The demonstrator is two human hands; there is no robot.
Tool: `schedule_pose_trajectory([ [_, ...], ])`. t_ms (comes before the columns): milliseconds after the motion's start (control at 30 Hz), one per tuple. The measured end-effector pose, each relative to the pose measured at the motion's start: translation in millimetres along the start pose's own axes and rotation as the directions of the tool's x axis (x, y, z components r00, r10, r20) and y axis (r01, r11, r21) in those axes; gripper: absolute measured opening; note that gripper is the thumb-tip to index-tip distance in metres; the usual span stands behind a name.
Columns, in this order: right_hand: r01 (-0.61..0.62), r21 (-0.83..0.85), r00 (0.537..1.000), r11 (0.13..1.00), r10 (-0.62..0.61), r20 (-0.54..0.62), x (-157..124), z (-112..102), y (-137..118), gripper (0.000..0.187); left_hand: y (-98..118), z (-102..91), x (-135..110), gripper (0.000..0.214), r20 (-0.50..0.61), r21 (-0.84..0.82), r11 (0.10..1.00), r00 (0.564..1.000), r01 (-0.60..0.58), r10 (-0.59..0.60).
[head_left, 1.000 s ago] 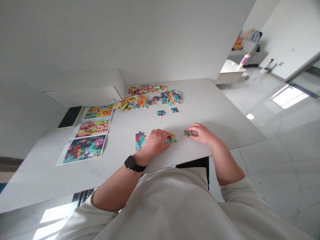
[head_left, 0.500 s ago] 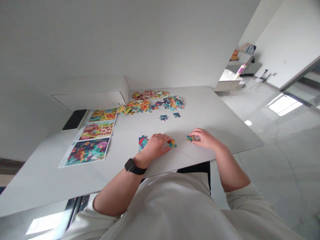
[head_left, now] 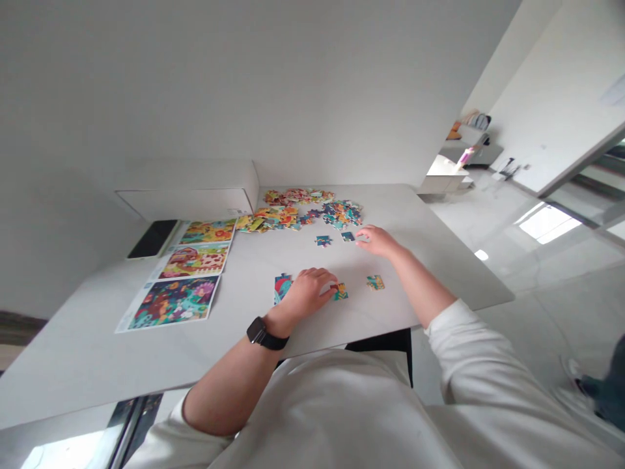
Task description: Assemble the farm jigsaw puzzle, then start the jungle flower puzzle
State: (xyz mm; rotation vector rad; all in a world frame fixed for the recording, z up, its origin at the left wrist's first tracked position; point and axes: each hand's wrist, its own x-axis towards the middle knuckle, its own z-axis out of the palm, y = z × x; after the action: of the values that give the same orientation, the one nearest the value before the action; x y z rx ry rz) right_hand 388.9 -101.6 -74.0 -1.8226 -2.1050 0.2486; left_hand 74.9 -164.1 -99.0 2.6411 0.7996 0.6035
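Note:
My left hand [head_left: 306, 293], wearing a black watch, rests on the table with its thumb and fingers apart. Beside its fingertips lies a yellow, red and teal puzzle piece [head_left: 340, 292], partly covered. A red and blue puzzle section [head_left: 282, 286] shows from under the other side of that hand. My right hand [head_left: 378, 241] has its fingers apart, beside a small dark blue puzzle piece [head_left: 347, 236]; nothing is held in it. Another blue puzzle piece [head_left: 323, 241] lies to the left. A teal and yellow puzzle piece [head_left: 375, 282] lies alone nearer to me.
Several heaped puzzle pieces [head_left: 342, 213] lie towards the wall, with orange and yellow ones [head_left: 276, 218] further left. Three printed pictures [head_left: 176, 303] lie on the left, beside a dark phone [head_left: 153, 239]. Behind these stands a white box [head_left: 188, 202]. The white table [head_left: 454, 280] ends at right.
My right hand has let go of the teal and yellow piece and moved away from me to the dark blue piece. My left hand stays nearly in place.

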Motion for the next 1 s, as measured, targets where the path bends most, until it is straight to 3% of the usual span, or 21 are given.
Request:
schedule_pose_trajectory([
  [167, 0.0, -0.093, 1.0, 0.996, 0.0, 0.002, 40, 26, -6, 0.014, 1, -2.6, -1, 0.02, 0.0, -0.012, 1.0, 1.0, 0.017, -0.017],
  [367, 0.016, -0.115, 1.0, 0.993, -0.018, -0.018, 47, 40, 3, 0.014, 5, -5.0, -1, 0.02, -0.004, -0.01, 1.0, 1.0, 0.023, -0.023],
  [533, -0.009, -0.162, 0.999, 0.987, 0.003, -0.037, 41, 35, 20, 0.011, 8, -3.1, -1, 0.02, -0.013, -0.016, 1.0, 1.0, 0.005, -0.005],
  [767, 0.1, -0.156, 0.995, 0.983, -0.096, 0.029, 38, 16, 44, 0.017, 9, -2.9, -3, 0.02, -0.025, -0.008, 1.0, 1.0, -0.001, 0.001],
  [1000, 0.126, -0.066, 0.992, 0.99, -0.125, 0.016, 34, 15, 45, 0.015, 10, -6.4, -2, 0.02, -0.035, -0.029, 0.999, 0.999, 0.015, -0.016],
])
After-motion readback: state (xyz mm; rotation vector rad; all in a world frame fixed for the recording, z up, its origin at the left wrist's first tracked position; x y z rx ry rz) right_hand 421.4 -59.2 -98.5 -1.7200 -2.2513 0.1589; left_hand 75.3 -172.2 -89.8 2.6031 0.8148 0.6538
